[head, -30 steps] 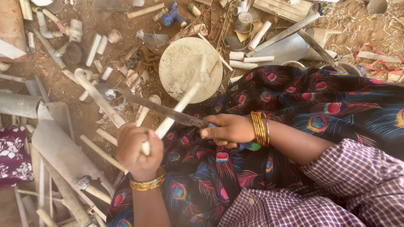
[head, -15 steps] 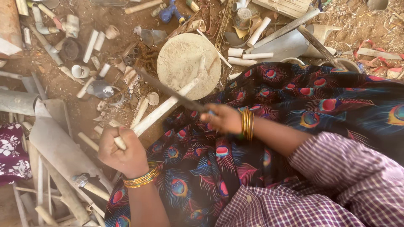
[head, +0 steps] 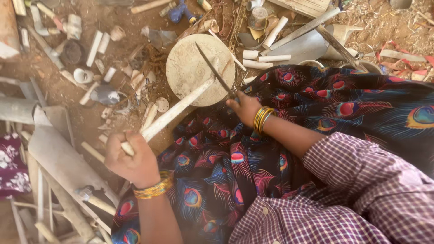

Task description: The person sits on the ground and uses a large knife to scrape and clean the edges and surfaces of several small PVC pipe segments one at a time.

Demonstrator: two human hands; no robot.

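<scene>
My left hand (head: 131, 158) grips the near end of a long pale stick (head: 174, 110). The stick's far end rests on a round wooden block (head: 190, 63) on the ground. In my right hand (head: 244, 107) is a long dark blade (head: 212, 68), its edge lying across the stick's tip over the block. Both wrists wear gold bangles. My lap is covered by dark cloth with a peacock-feather print (head: 280, 149).
Pale cut stick pieces (head: 266, 58) and offcuts lie scattered on the dirt around the block. Grey curved sheet pieces (head: 54, 149) lie at the left, a hammer-like tool (head: 90, 195) beside my left arm. Metal scraps and a blue object (head: 178, 11) lie at the top.
The stick's tip has swung from mid-air onto the round block. My right hand has moved the blade up and forward onto the stick's tip. My left hand stayed low at the left.
</scene>
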